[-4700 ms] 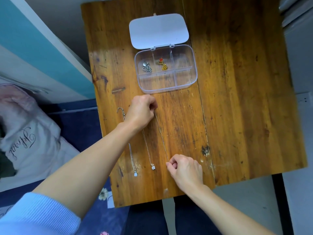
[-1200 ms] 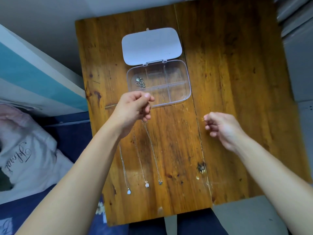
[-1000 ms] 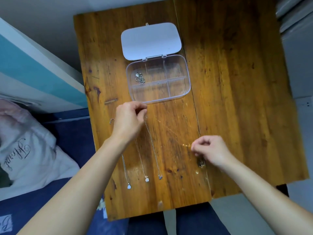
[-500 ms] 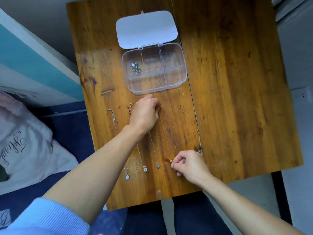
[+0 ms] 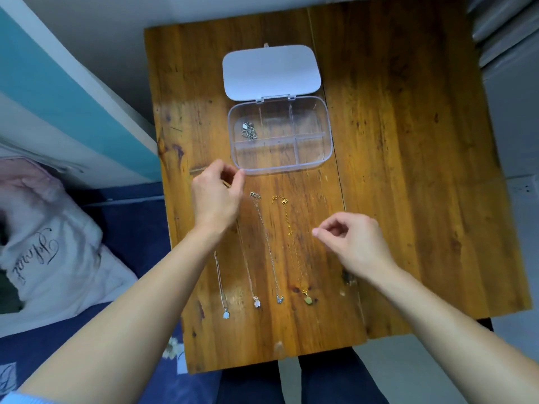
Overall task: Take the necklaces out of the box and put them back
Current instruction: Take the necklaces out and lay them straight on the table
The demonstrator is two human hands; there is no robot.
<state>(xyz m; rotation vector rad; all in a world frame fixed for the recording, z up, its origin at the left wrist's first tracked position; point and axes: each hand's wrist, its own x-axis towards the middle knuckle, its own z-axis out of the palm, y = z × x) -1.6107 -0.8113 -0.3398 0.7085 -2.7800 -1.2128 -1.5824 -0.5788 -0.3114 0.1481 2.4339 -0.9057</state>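
- Clearly, in the head view, four necklaces lie stretched out side by side on the wooden surface point(image 5: 408, 170), between the person and the clear box point(image 5: 280, 135), each chain running near to far with its pendant at the near end; laid straight and apart like this they are unlikely to tangle.
- From left to right: a silver necklace point(image 5: 221, 290) partly hidden under the left forearm, a pink-pendant necklace point(image 5: 250, 284), a blue-pendant necklace point(image 5: 269, 252), and the gold necklace point(image 5: 293, 243) with a green pendant.
- The box sits farther off with its white lid point(image 5: 271, 71) folded flat behind it, so all compartments stay reachable. One small silver piece point(image 5: 248, 132) remains in the far-left compartment; the other compartments look empty.
- The left hand point(image 5: 217, 196) hovers just near the box's near-left corner, fingers curled with thumb and forefinger close together; whether they pinch a chain end I cannot tell.
- The right hand point(image 5: 355, 240) floats just right of the gold necklace, fingers loosely curled and holding nothing visible.
- Judging by this layout, the taking-out is nearly complete, with the silver piece in the box likely next.
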